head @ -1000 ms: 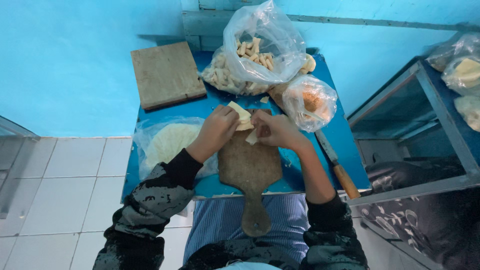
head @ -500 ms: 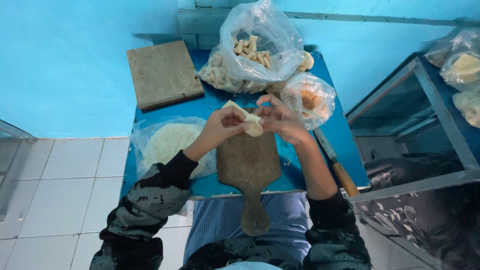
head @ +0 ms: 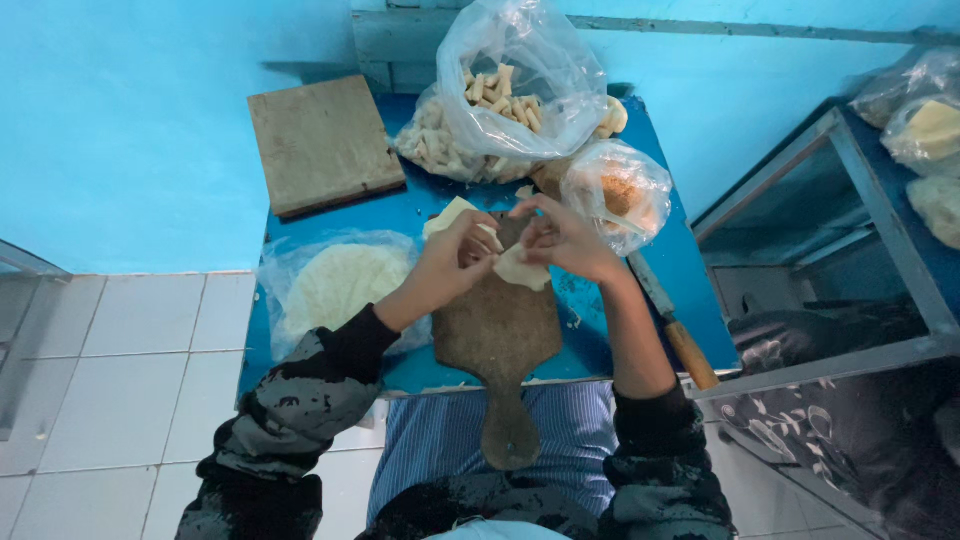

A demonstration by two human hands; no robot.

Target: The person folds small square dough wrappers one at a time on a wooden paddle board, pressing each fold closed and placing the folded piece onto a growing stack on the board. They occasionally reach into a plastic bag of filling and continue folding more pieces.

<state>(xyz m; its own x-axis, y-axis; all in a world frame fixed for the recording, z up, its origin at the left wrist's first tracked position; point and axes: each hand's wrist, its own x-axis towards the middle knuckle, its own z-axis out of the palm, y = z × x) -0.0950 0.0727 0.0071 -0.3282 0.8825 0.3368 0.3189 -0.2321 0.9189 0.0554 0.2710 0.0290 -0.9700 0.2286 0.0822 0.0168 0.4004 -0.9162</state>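
Observation:
A thin pale dough wrapper (head: 520, 268) is pinched between my two hands over a wooden paddle board (head: 497, 335). My left hand (head: 457, 260) grips its left side, with more pale wrapper (head: 448, 213) showing above the knuckles. My right hand (head: 563, 238) holds the right side, fingers curled over the fold. Both hands meet at the top of the board, on a small blue table (head: 420, 205).
A square wooden board (head: 322, 143) lies at the table's far left. A large clear bag of small pale rolled pieces (head: 500, 100) stands behind. A bag with brownish filling (head: 615, 195) sits right, a bag of round white wrappers (head: 340, 285) left, a wooden-handled knife (head: 675, 330) at the right edge.
Both hands lifted the wrapper off the board and have drawn together, folding it between the fingers. The rest of the table is unchanged.

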